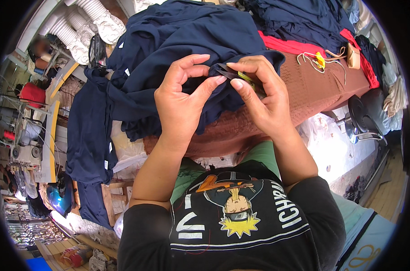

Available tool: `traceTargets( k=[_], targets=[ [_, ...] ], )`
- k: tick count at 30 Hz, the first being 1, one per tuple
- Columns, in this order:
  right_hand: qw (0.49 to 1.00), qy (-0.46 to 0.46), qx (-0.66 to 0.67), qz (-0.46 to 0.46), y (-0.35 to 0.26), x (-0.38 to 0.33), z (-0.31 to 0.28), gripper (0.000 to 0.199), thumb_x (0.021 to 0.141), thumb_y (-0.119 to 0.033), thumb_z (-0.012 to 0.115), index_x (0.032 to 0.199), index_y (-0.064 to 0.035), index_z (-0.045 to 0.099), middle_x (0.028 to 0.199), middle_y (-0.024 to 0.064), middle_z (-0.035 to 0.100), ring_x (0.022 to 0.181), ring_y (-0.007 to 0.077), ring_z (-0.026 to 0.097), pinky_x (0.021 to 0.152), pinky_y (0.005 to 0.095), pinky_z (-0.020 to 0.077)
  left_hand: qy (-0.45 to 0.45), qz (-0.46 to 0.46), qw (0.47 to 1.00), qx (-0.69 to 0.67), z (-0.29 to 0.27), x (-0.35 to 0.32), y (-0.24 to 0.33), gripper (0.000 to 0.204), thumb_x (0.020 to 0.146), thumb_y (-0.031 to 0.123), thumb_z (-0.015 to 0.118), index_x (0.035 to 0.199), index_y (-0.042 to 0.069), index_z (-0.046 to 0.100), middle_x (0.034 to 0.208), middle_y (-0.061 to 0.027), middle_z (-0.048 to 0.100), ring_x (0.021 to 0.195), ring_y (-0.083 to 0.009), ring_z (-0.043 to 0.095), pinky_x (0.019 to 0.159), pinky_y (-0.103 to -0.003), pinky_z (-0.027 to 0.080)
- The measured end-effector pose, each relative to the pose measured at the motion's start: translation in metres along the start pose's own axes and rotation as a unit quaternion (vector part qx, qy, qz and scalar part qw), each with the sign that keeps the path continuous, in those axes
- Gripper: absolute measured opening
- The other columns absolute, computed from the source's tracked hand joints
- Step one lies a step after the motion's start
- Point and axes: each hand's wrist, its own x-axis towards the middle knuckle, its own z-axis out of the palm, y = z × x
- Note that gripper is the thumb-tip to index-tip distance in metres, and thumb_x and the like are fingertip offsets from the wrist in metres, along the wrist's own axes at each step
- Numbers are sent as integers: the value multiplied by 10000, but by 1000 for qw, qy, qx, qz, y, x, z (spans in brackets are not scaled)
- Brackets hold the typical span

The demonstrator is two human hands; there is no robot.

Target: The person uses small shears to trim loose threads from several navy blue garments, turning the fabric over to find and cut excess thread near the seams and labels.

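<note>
A pile of navy blue garments [178,31] covers the surface in front of me. My left hand [182,90] is raised above it, its thumb and fingers closed in a pinch on a small fold of the navy fabric. Close beside it, my right hand [266,88] grips a small pair of thread snips [245,78] with yellow on the handle. The dark blades point left, at the fabric by my left thumb tip. Fingers hide part of the handle.
Brown cloth [318,86] drapes the surface, with red fabric [290,44] and a yellow item on a cord [321,61] on it. More navy garments [299,20] lie at the far right. At left stand a sewing machine [28,154] and red thread [32,95]; at right, a black chair [360,115].
</note>
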Motion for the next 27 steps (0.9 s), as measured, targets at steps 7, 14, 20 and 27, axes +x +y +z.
traceTargets(
  k=[7,14,20,27],
  targets=[
    [1000,-2,-14,-16,0,1,-1,199,833,-51,679,1015,19,640,956,141,611,844,261,621,748,304,494,-4,-2,1000,-1,2,0,2,428,762,-38,761,1153,10,591,915,-77,689,855,-88,634,777,-200,491],
    [1000,0,-26,-16,0,2,-1,187,824,-45,684,995,19,643,943,143,610,820,273,621,730,310,497,-11,9,1000,8,1,0,1,436,759,-41,762,1155,8,585,909,-83,698,855,-94,641,785,-207,493],
    [1000,10,-7,1,-1,0,-6,171,828,-25,677,990,21,643,936,140,610,817,252,630,721,296,502,-10,6,1000,1,3,0,5,435,755,-46,762,1149,7,585,901,-84,700,848,-96,644,790,-209,495],
    [1000,7,-9,-4,-4,-1,-6,150,831,-16,678,973,19,648,927,124,621,842,219,631,744,284,503,-12,7,1000,-2,3,-2,8,429,747,-44,767,1138,3,598,911,-78,693,874,-88,632,792,-211,493]
  ],
)
